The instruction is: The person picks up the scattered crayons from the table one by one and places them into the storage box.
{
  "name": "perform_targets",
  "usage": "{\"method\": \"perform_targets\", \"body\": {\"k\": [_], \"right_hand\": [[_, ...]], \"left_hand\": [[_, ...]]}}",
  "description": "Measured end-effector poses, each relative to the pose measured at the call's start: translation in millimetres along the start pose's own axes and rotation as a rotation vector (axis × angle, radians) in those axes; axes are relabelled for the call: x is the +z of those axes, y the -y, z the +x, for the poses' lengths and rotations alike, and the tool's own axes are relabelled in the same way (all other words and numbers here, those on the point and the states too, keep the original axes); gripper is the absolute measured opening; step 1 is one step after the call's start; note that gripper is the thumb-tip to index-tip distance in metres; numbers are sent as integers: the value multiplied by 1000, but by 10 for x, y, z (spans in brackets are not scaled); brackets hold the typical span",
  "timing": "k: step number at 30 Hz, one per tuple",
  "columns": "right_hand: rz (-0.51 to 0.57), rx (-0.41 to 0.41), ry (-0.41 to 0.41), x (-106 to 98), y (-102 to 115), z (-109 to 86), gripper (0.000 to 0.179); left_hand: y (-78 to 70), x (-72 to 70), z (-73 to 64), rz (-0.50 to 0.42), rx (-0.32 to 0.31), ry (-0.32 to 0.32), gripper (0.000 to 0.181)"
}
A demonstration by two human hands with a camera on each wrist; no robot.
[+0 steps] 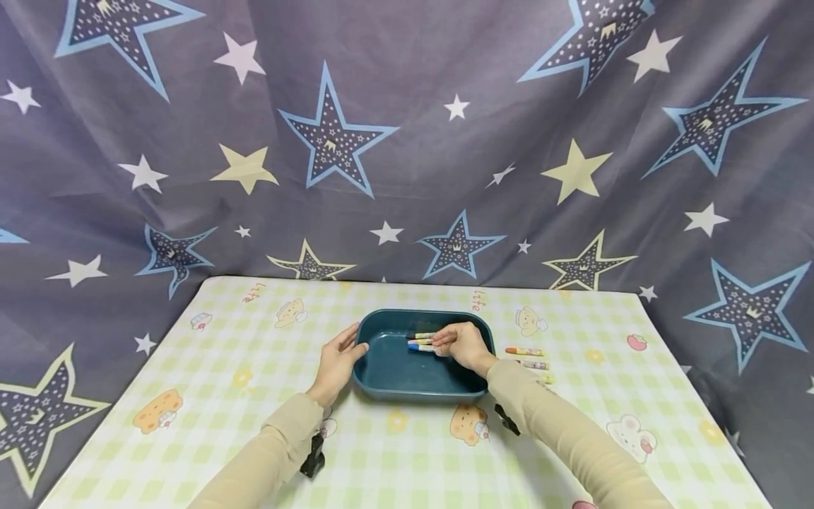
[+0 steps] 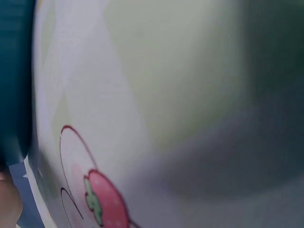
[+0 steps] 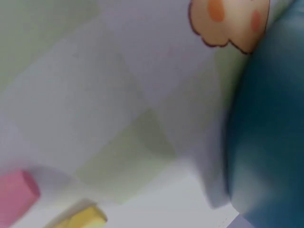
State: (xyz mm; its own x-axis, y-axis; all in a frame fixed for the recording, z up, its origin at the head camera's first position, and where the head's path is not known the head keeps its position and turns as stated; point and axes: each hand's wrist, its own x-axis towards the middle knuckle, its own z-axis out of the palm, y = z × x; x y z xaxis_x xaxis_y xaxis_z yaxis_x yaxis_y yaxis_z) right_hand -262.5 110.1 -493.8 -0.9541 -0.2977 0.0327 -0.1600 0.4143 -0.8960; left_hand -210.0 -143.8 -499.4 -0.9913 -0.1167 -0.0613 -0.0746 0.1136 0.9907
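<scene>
A dark teal plastic basin (image 1: 407, 396) with rounded corners sits on the table. My left hand (image 1: 337, 364) holds its left side, thumb over the rim and fingers along the outer wall. Inside the basin my right hand (image 1: 464, 345) pinches the right end of a blue-tipped crayon (image 1: 420, 347). Just behind that one lie further crayons (image 1: 422, 336), one dark-tipped and one pinkish, partly covered by the fingers. In the right wrist view only the basin's outer wall (image 3: 270, 133) and some crayons outside it appear; the hand is out of that picture.
Right of the basin lie an orange crayon (image 1: 524, 351), a pinkish crayon (image 1: 534, 365) and a yellow crayon (image 1: 545, 379), partly behind the right sleeve. A green-checked cloth (image 1: 254, 403) covers the table. A grey star-patterned curtain (image 1: 407, 177) hangs behind.
</scene>
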Motion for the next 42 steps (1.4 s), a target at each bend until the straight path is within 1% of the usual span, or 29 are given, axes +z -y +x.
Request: {"method": "perform_targets", "body": {"k": [5, 6, 11, 16, 18, 20, 24, 27, 28, 31, 34, 37, 39, 42], "right_hand": [[-37, 21, -17, 11, 17, 18, 18], [-49, 63, -25, 11, 95, -12, 19], [-90, 94, -41, 33, 130, -25, 22], [-64, 88, -38, 27, 133, -44, 23], [-38, 92, -37, 27, 117, -53, 23], [-22, 80, -37, 22, 104, -74, 23], [19, 41, -80, -19, 83, -119, 21], [54, 11, -97, -50, 83, -128, 21], [71, 6, -90, -53, 90, -126, 22], [78, -17, -78, -51, 111, -120, 23], [86, -42, -98, -47, 129, -119, 21], [112, -65, -113, -47, 145, -119, 22], [132, -67, -109, -49, 164, -119, 24], [167, -57, -98, -75, 213, -119, 28]], "left_hand": [[-6, -16, 0, -6, 1, -3, 51], [-7, -18, 0, -8, 3, -1, 51], [-11, -14, -3, -16, 12, 0, 51], [-5, -4, -9, -19, 12, -2, 51], [0, 2, -18, -15, 4, -3, 51], [9, 16, -27, -13, 4, -5, 51], [12, 68, -15, -23, 11, -1, 51], [9, 92, 7, -30, 14, 2, 52], [10, 92, 11, -30, 16, 1, 52], [7, 78, 4, -25, 2, -11, 52], [5, 60, -2, -21, -2, -9, 52], [6, 41, -5, -18, 9, -10, 51], [8, 30, -3, -15, 20, -14, 51], [10, 16, -4, -6, 18, -23, 50]]}}
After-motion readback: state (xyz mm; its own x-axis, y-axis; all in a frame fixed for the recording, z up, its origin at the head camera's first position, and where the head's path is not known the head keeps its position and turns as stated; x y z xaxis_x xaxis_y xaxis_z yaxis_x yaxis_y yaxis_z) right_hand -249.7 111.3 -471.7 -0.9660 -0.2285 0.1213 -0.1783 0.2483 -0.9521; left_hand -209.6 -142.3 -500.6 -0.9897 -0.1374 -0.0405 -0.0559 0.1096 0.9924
